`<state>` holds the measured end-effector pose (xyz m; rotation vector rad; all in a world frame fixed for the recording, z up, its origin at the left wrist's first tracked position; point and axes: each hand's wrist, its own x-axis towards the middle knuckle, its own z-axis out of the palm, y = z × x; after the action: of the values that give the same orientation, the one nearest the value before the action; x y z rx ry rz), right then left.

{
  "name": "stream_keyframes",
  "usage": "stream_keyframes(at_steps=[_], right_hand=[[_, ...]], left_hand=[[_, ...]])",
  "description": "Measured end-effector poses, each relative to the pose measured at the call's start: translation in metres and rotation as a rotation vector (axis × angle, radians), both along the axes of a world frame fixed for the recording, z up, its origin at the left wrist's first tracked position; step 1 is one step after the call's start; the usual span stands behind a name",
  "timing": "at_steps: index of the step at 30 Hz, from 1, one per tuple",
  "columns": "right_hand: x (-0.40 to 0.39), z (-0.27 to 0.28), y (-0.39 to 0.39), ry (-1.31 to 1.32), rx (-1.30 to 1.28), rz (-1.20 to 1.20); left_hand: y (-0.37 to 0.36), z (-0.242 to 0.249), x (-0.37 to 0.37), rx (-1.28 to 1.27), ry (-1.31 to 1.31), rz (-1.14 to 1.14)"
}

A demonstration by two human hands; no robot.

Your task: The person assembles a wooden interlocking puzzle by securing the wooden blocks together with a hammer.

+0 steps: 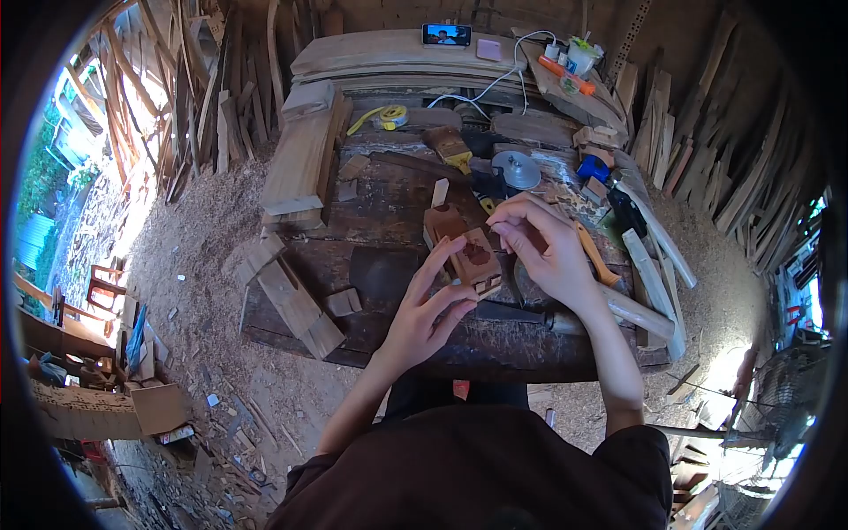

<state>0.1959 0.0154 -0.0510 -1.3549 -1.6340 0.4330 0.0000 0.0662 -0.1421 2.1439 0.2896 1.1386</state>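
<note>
My left hand [422, 311] is closed around a small reddish-brown wooden block [478, 253], thumb on its near side and fingers along its left. The block's top has dark patches, and its near end looks notched. Just right of it, above the bench, my right hand [549, 247] has thumb and forefinger pinched together. Whatever lies between those fingertips, if anything, is too small to make out. Behind the held block sits another reddish block [443, 223], with a pale wood piece [440, 192] beyond it. An orange-handled tool [596, 254] lies beside my right wrist.
The dark workbench [415, 349] holds a brush [454, 152], a grey disc [516, 170], a yellow tape measure [393, 116], a blue tape measure [593, 167] and thick planks [303, 168]. A propped phone [446, 34] stands at the back. Wood shavings [208, 265] cover the floor.
</note>
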Motion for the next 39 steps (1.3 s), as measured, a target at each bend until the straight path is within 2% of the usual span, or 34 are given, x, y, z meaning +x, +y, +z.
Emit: stream_keyframes(at_steps=[5,10,13,17,19,29,34,38,39], right_hand=[[0.006,-0.002,-0.003,-0.004,0.05,-0.013],[0.004,0.011,0.0,-0.209,-0.043,0.153],[0.007,0.006,0.009,-0.247,-0.072,0.197],[0.005,0.001,0.013,-0.08,-0.186,0.206],[0.003,-0.005,0.013,-0.106,-0.072,0.191],[-0.006,-0.018,0.008,-0.056,0.01,0.099],[-0.008,-0.024,0.008,-0.116,0.152,0.085],[-0.002,-0.014,0.01,-0.14,0.069,0.137],[-0.001,-0.009,0.011,-0.088,-0.044,0.149]], left_hand=[[0.001,0.0,0.0,0.02,-0.012,0.014],[0.002,-0.001,0.0,-0.007,-0.061,-0.008],[0.002,-0.001,0.001,-0.011,-0.061,-0.01],[0.002,-0.001,0.001,-0.016,-0.059,-0.01],[0.002,-0.002,0.001,-0.025,-0.05,0.015],[0.003,-0.002,0.003,-0.017,-0.032,0.064],[0.001,-0.003,0.003,-0.01,0.002,0.1],[0.0,-0.002,0.003,-0.034,0.007,0.09],[0.001,-0.001,0.003,-0.029,0.007,0.092]])
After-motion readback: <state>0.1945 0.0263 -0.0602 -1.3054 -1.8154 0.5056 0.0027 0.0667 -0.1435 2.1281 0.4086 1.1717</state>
